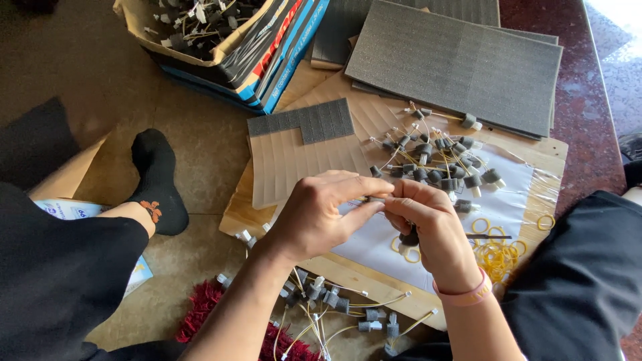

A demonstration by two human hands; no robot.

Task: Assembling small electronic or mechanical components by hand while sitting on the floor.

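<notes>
My left hand (321,214) and my right hand (431,224) meet over a white sheet (508,200) on a wooden board (361,274). Together they pinch a small wired part with a grey foam cap (409,238), which hangs below my right palm. Most of that part is hidden by my fingers. A pile of like foam-capped wired parts (438,164) lies just beyond my hands. Yellow rubber bands (498,257) are heaped to the right of my right wrist.
Several finished wired parts (334,304) lie on the floor by a red mat (200,311). A card partly covered with grey foam squares (301,150), large grey foam sheets (461,60) and a box of parts (214,30) lie beyond. My socked foot (157,180) rests at left.
</notes>
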